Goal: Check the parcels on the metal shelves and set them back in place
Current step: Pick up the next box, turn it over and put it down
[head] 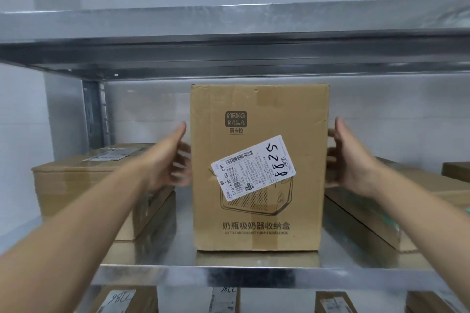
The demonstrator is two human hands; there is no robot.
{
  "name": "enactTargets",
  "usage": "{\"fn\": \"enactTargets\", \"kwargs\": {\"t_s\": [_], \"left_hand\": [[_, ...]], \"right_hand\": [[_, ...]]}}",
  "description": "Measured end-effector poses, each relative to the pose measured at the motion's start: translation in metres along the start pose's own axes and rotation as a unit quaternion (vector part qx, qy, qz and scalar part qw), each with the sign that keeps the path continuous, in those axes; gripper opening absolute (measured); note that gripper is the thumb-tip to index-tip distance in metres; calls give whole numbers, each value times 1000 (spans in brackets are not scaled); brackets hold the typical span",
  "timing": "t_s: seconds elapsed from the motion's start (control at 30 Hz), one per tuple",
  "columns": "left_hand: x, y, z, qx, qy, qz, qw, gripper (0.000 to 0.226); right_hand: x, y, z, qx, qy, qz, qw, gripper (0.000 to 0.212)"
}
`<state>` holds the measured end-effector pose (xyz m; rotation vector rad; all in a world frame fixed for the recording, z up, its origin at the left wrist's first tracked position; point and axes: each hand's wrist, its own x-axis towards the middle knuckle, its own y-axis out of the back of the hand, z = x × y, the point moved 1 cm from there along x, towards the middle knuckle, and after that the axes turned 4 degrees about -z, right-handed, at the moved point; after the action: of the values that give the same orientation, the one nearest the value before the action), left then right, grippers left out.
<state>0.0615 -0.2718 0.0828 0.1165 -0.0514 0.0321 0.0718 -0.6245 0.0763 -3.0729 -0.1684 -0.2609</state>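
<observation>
Cardboard parcel [256,211], upright on metal shelf [229,277] between left hand [167,160] and right hand [351,157], label [253,168] facing out for checking; both hands spread wide alongside, contact uncertain, likely squaring it.

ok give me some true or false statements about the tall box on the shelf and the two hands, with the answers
1. The tall box stands upright on the metal shelf. True.
2. Its white label sits straight and level. False: it is stuck on at a tilt.
3. The left hand and the right hand are at opposite sides of the box, fingers open. True.
4. The box rests on top of another carton. False: it stands on the bare shelf, between the left carton and the right carton.
</observation>
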Motion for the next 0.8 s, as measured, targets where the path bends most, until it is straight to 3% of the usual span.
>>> {"fn": "enactTargets", "kwargs": {"t_s": [0.1,0.27,0.37,0.53,0.63,0.8], "left_hand": [[-5,0,55,37,-43,59,997,76],[-13,-7,128,117,-39,52,991,73],[-16,-17,142,170,-24,40,984,54],[-14,-23,142,237,0,22,971,13],[-11,-21,142,240,1,14,971,10],[-10,-19,142,244,3,18,970,18]], "right_hand": [[3,-3,-49,-10,14,6,1000,68],[4,-12,-117,-40,-11,11,999,83],[5,-17,-133,-82,-57,6,995,85],[6,-35,-138,-205,-88,16,975,49],[8,-41,-135,-260,-88,16,961,22],[8,-42,-137,-285,-88,2,954,14]]}}
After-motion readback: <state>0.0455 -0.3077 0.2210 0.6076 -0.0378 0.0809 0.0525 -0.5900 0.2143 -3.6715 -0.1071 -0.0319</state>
